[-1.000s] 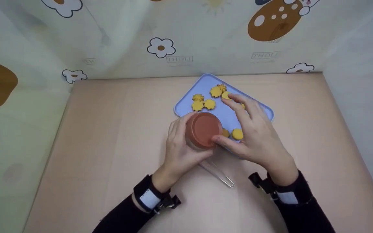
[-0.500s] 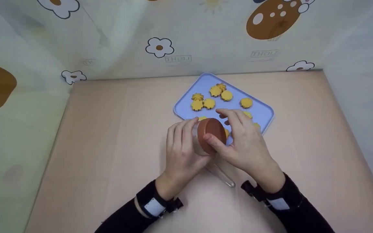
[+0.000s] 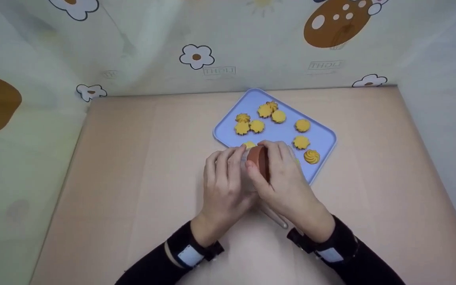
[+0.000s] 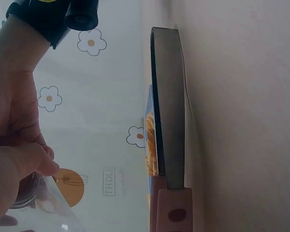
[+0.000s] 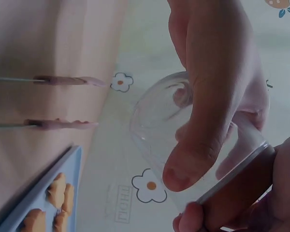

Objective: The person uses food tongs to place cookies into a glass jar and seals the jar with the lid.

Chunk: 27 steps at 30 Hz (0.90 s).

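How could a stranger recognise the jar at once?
Start from the blue tray on the table. By its near side, two hands hold the jar, tilted, with a reddish-brown lid. Its see-through body sets it apart from the opaque tray and cookies.

Blk long sleeves, both arms; L sleeve [image 3: 149, 259] plain, on elbow side of L wristband [image 3: 180, 236], strip of bare forearm showing next to band; L wristband wide, blk, w/ wht approx. rect. patch [image 3: 190, 255], any print too small to tell; small blk cam unit [image 3: 214, 250] juts from R edge of L wristband; R wristband [image 3: 344, 236], well R of L wristband, also blk, w/ similar wht patch [image 3: 331, 255]; R cam [image 4: 82, 14] blk, cylindrical, round-ended, likewise R of L wristband; R sleeve [image 3: 370, 263] blk, farther R of L wristband.
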{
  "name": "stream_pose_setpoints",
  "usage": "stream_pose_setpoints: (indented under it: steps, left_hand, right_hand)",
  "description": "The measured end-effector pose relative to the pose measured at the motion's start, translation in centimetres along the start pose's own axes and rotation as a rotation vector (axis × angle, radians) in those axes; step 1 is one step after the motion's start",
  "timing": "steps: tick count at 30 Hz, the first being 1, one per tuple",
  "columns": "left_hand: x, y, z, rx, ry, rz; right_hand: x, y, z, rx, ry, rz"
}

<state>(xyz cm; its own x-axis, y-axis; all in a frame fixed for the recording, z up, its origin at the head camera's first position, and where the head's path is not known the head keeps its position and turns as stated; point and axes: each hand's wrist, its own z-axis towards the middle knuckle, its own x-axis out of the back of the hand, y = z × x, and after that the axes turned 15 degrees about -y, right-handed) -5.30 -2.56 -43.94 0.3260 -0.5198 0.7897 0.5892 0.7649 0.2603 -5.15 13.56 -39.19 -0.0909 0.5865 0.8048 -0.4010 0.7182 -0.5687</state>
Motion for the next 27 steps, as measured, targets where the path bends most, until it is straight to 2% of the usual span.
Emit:
stream_pose_setpoints:
  steps: [7,14,18,23,27]
  left_hand:
    - [0.1,-0.5,0.1,0.004,-0.021,-0.051]
    - [0.8,-1.1,0.4,0.002,-0.146,-0.183]
    - [1.5,-1.4,0.4,0.009,-0.204,-0.273]
    - [2.3,-1.6,0.5,0.009,-0.277,-0.384]
    - [2.9,-1.5,0.6,0.024,-0.371,-0.506]
  right_hand:
    - [-0.7,0.5,0.3,0.068,0.038,-0.046]
    - [0.0,1.0,0.4,0.164,-0.006,-0.128]
    - [0.6,1.3,0.4,0.258,-0.042,-0.146]
    - [1.6,1.9,0.5,0.392,-0.085,-0.112]
    - [2.3,2.5,0.5,0.504,-0.114,-0.081]
